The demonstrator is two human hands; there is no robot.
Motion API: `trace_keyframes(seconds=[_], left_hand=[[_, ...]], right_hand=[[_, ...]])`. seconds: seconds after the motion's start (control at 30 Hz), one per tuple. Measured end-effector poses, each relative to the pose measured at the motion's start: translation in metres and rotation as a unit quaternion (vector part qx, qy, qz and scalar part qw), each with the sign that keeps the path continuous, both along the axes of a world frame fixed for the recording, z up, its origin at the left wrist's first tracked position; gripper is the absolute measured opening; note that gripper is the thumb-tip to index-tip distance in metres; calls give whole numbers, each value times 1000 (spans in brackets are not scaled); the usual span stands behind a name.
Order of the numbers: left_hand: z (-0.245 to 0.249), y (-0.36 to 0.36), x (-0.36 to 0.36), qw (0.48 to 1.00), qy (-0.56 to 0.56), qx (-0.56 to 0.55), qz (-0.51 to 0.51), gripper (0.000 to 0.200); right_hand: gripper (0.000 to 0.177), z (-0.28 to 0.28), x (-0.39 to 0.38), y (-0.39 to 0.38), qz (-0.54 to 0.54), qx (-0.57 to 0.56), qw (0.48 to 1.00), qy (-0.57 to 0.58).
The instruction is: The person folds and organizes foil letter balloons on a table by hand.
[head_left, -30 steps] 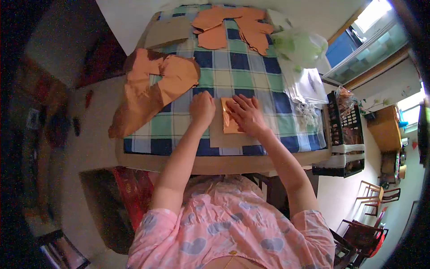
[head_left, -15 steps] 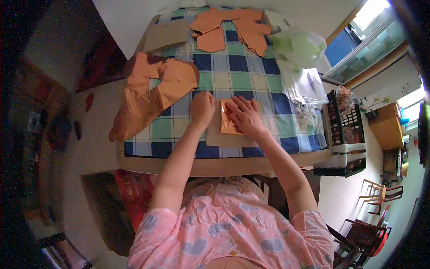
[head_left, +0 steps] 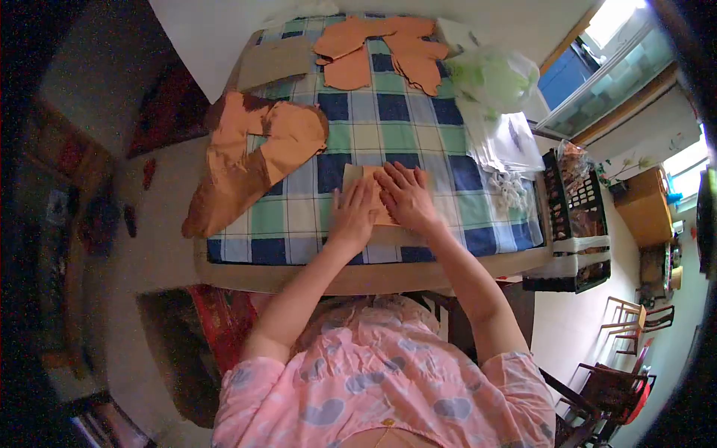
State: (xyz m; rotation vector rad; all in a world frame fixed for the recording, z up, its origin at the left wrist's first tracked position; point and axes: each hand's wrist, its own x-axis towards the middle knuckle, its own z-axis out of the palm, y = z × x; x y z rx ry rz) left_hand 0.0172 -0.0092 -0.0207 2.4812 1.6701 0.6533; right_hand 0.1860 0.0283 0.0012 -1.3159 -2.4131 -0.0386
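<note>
Left hand (head_left: 352, 214) and right hand (head_left: 408, 196) press flat on orange foil (head_left: 386, 216) over cardboard (head_left: 399, 236).

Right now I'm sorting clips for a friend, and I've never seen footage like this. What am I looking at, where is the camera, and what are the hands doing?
There is no machine here: a person works with bare hands, and the one picture comes from a camera worn on their head, looking down; its wide lens bends the edges. The table has a blue and green checked cloth. The left hand and right hand lie flat, side by side, pressing a small orange sheet onto a tan card. Neither grips anything. Larger crumpled orange sheets lie to the left, more orange pieces at the far end, and a plastic bag and papers on the right.
</note>
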Motion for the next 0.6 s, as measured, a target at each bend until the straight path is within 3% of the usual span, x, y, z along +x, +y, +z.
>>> trace_keyframes(seconds=[0.1,0.2,0.3,0.33,0.37,0.43,0.5,0.6], left_hand=[[10,-4,-12,995,90,-25,41,48],[12,24,-1,999,16,33,13,51],[18,40,27,999,28,26,-3,50],[11,46,30,999,10,29,-15,50],[-4,49,29,999,-7,29,-28,50],[-7,50,27,998,-33,16,-43,50],[4,47,23,997,-49,-12,-50,50],[9,45,20,998,-17,20,-55,50]], right_hand=[[49,1,-1,0,-2,0,1000,9],[49,0,-1,1,-6,-4,1000,-4],[46,-6,4,6,16,5,999,28],[42,-18,11,14,4,-65,976,206],[37,-36,19,22,-6,-134,916,377],[28,-27,39,25,-82,-143,892,420],[19,-1,76,16,-216,-29,962,163],[19,-6,93,22,-185,-69,970,140]])
